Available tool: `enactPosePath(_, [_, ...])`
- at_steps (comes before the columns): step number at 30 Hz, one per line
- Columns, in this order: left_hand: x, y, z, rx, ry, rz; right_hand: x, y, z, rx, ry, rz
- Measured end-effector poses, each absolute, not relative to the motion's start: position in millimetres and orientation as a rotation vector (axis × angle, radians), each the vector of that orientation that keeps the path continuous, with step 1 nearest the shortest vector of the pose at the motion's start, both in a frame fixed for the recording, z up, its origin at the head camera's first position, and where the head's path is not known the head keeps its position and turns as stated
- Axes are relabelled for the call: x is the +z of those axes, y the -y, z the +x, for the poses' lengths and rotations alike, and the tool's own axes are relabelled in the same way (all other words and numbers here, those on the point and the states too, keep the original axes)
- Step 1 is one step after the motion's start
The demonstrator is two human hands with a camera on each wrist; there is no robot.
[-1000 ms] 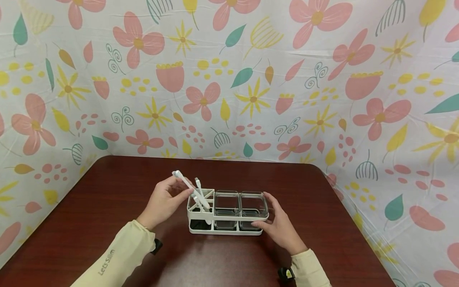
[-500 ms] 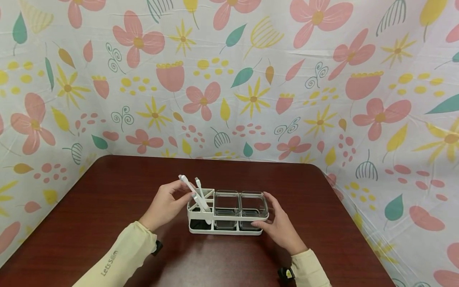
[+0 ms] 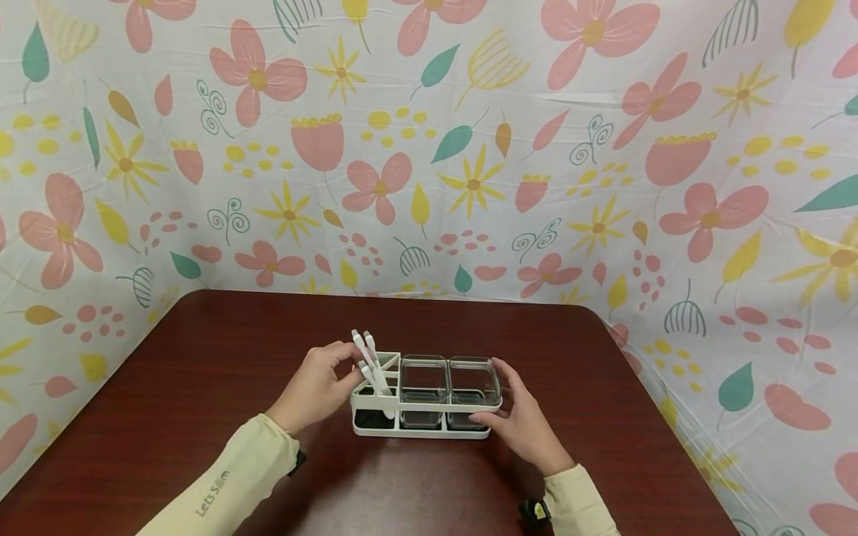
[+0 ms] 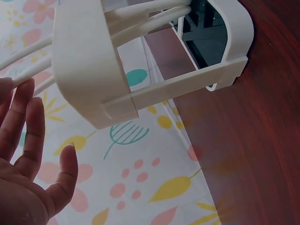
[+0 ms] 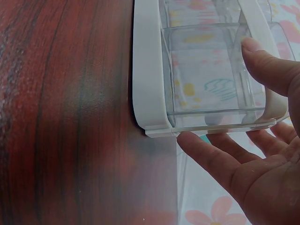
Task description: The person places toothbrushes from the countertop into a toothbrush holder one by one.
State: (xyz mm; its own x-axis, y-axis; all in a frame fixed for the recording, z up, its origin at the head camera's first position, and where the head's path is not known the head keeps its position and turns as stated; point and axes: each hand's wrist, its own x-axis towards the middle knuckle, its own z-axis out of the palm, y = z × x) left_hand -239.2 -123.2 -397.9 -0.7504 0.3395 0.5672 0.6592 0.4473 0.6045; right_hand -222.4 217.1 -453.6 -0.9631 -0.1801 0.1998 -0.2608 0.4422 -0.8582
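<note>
A white toothbrush holder (image 3: 429,407) stands on the table, with slots at its left end and two clear cups (image 3: 424,380) in its other openings. Three white toothbrushes lean in the slots, heads up. My left hand (image 3: 317,387) pinches the leftmost toothbrush (image 3: 360,342) near the top. In the left wrist view, thumb and fingertips meet on its white handle (image 4: 33,70), and the little finger stays apart. My right hand (image 3: 519,417) grips the holder's right end, thumb (image 5: 265,63) at the front and fingers along the side.
The dark red-brown table (image 3: 234,335) spreads around the holder on every side. A floral curtain (image 3: 429,246) hangs behind it and along both sides. A dark wrist device (image 3: 534,512) sits at the right cuff.
My left hand has moved right, and the toothbrush it pinches has swung from a strong leftward lean to more upright, beside the other brushes. The right hand and holder have stayed put.
</note>
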Motion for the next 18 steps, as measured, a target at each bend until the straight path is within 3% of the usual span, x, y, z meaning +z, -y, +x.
enactPosePath(18, [-405.9,116.0,-237.4,-1.13,2.4,-0.792,-454.2,-217.7,-223.6,1.563,2.615,0.396])
